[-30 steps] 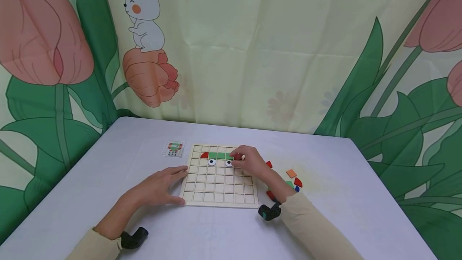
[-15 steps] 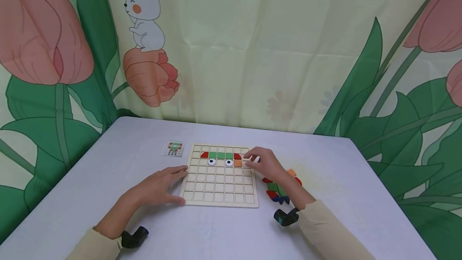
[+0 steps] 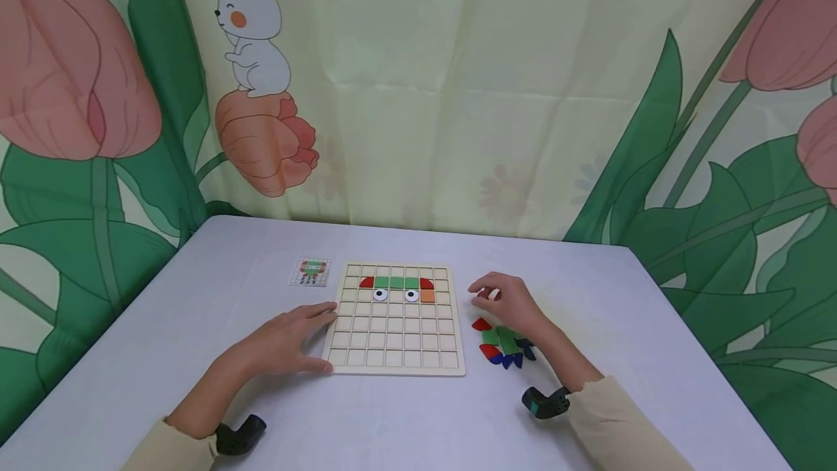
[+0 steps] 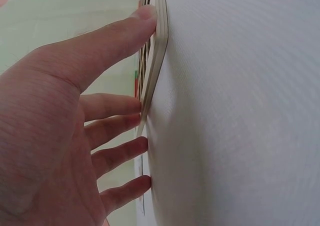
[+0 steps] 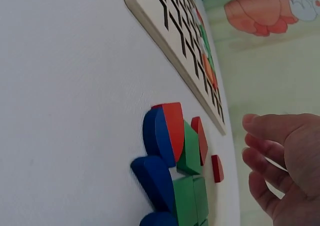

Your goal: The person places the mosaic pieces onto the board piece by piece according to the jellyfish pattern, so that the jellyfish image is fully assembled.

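Observation:
A pale wooden grid board (image 3: 394, 342) lies on the table. My left hand (image 3: 280, 344) rests against its left edge, fingers extended; in the left wrist view the thumb (image 4: 145, 15) touches the rim. In the board's upper rows are green squares (image 3: 396, 283), a red rounded piece at each end, two white eye pieces (image 3: 411, 296) and an orange square (image 3: 427, 296). Right of the board, my right hand (image 3: 513, 305) hovers above loose pieces, its fingers loosely bent and holding nothing. Beneath it lie green pieces (image 5: 185, 201), blue rounded pieces (image 5: 152, 181) and red ones (image 5: 173, 128), partly covered in the head view.
A small picture card (image 3: 310, 272) with a red and green figure lies beyond the board's upper left corner. White cloth covers the table (image 3: 366, 424). Behind it hangs a curtain (image 3: 405, 151) printed with tulips and a rabbit.
My right hand has drawn back rightward from the board to over the loose pieces. The orange square and right red piece, covered by that hand earlier, now show. My left hand stays put.

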A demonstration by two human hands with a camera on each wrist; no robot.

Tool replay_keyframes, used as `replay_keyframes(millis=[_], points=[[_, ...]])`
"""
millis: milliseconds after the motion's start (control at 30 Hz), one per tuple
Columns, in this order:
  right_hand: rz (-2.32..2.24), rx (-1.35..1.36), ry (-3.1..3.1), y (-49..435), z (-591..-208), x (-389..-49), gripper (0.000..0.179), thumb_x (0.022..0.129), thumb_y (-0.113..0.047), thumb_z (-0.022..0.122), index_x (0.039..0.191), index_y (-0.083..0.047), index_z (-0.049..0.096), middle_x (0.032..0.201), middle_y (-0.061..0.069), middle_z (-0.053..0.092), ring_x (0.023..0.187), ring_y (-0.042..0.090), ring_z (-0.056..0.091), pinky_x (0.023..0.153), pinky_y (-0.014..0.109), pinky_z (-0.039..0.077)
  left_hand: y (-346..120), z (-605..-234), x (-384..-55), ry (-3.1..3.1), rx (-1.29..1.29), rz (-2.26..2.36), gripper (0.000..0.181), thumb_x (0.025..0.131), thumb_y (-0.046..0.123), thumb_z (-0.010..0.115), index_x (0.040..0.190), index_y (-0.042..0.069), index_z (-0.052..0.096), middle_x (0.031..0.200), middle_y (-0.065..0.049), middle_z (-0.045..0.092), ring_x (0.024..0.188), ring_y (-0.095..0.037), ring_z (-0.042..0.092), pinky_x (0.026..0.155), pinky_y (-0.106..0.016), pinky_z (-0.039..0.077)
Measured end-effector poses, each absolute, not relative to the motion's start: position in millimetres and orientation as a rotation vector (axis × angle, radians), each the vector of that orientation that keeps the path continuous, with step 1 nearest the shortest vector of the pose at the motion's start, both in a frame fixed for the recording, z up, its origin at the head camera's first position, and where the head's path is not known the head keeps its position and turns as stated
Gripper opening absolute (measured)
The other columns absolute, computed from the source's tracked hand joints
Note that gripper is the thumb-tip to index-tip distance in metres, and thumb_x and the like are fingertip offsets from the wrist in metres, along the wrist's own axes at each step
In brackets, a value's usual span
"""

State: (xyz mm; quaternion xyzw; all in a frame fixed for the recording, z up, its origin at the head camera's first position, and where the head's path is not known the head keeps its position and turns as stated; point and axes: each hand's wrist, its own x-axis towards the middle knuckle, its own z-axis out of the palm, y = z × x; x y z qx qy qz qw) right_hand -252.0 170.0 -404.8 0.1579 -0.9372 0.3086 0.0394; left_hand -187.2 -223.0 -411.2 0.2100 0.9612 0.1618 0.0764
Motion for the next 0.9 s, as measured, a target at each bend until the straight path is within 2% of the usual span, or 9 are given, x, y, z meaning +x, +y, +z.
replay_keyframes(millis=[500, 900], points=[[0.930, 0.328, -2.918, 211.4, -405.6, -244.3, 0.020, 0.087, -0.017, 0.072, 0.107, -0.014, 0.073, 0.106, 0.005, 0.071, 0.091, 0.019, 0.062, 0.076, 0.030, 0.056, -224.4, -411.0, -186.9, 2.889, 0.675, 0.501, 0.087, 0.073, 0.054, 0.078, 0.142, 0.010, 0.048, 0.154, -0.006, 0.039, 0.140, -0.034, 0.037, 0.107, -0.060, 0.036], [0.941, 0.254, -2.952, 242.8, -412.3, -241.3, 0.018, 0.088, -0.016, 0.071, 0.106, -0.012, 0.073, 0.105, 0.008, 0.070, 0.093, 0.021, 0.060, 0.071, 0.024, 0.052, -225.1, -411.8, -186.2, 2.896, 0.689, 0.499, 0.087, 0.073, 0.054, 0.077, 0.143, 0.010, 0.048, 0.154, -0.006, 0.038, 0.141, -0.034, 0.037, 0.106, -0.061, 0.036]])
